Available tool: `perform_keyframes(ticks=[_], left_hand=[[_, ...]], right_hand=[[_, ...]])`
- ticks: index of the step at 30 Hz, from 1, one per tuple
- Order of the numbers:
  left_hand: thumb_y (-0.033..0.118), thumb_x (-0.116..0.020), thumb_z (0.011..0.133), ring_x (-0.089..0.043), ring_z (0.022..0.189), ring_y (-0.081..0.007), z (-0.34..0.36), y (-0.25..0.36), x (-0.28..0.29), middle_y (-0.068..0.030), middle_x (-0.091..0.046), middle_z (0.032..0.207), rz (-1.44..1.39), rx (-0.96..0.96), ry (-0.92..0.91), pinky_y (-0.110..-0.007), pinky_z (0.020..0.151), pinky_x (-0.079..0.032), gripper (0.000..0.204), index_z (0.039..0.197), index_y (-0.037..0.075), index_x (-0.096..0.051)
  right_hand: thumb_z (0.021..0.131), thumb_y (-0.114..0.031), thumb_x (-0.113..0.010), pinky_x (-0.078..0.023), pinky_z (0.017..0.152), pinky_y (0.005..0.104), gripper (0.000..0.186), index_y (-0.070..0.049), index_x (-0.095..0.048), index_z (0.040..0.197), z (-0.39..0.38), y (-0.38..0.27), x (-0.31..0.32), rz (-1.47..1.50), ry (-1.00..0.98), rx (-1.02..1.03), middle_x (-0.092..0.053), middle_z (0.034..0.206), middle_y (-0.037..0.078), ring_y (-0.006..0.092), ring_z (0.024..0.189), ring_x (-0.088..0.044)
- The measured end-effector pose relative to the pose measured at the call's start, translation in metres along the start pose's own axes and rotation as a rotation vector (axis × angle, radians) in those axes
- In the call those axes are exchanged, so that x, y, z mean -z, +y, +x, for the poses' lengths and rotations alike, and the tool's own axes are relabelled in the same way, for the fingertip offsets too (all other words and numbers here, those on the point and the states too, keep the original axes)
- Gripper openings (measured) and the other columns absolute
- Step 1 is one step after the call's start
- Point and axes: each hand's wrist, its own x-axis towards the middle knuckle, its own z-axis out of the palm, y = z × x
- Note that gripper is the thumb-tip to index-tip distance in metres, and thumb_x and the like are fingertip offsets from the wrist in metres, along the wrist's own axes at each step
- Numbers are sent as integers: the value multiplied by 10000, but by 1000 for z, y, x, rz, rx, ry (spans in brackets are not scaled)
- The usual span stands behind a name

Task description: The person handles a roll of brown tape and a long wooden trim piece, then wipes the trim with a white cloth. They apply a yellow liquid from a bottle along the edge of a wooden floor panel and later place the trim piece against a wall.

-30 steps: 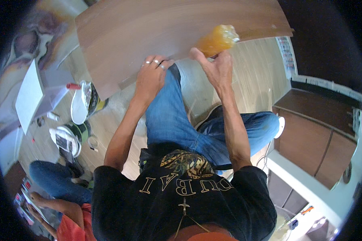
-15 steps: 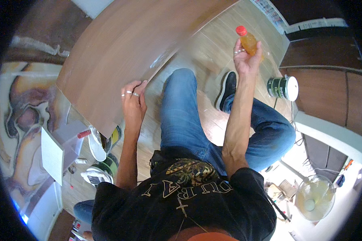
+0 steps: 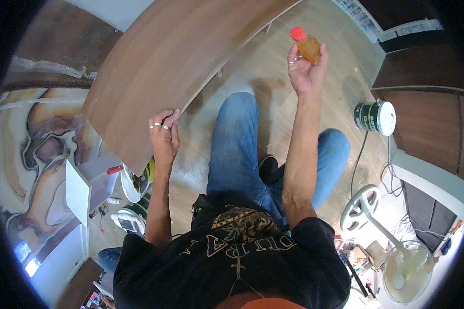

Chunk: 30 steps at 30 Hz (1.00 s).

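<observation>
Over pale flooring (image 3: 270, 64), touching a brown panel (image 3: 165, 62) at left with bent fingers of the left hand (image 3: 163, 141), perhaps for steadiness; cannot tell whether pinching. Grasping an amber bottle (image 3: 309, 50) far right in the right hand (image 3: 309, 78), fingers curled around, seemingly for clearance.

Room, apparently under renovation: brown panel (image 3: 165, 67), lidded bucket (image 3: 368, 117), floor fan (image 3: 408, 275).

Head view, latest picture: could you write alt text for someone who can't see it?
A person's right hand holds a red-capped bottle with amber contents, while the left hand touches the edge of a large brown panel. A green-and-white tub and a fan are to the right.
</observation>
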Motion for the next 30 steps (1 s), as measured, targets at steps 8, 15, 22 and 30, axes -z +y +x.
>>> perform_keyframes(ticks=[8,15,22,30], left_hand=[[-63,-684,853,-620,1011,-303,-1,2,-2,-122,-655,1110,32,-23,11,-391,898,-495,365,1169,115,-727],[-59,-683,855,-615,1040,-309,-3,1,1,-122,-649,1126,88,-23,-6,-399,910,-491,377,1187,117,-712],[-78,-660,839,-589,1073,-334,4,12,5,-119,-636,1178,29,39,-59,-405,932,-489,413,1208,105,-696],[-10,-641,893,-592,1124,-344,-1,2,10,-122,-620,1219,116,26,-123,-432,945,-507,382,1251,121,-659]], right_hand=[[945,-359,-702,-590,880,389,402,-50,-606,1184,11,-10,13,-47,65,-45,-674,1141,90,230,999,-661],[944,-363,-702,-601,844,368,394,-63,-614,1184,6,28,26,11,49,-292,-684,1135,76,216,977,-670],[940,-372,-710,-589,873,365,388,-81,-618,1179,-19,37,22,-94,-21,-509,-675,1149,69,213,1012,-661],[940,-369,-711,-584,874,358,352,-100,-622,1150,-15,22,22,-211,-28,-429,-690,1141,50,207,1029,-660]])
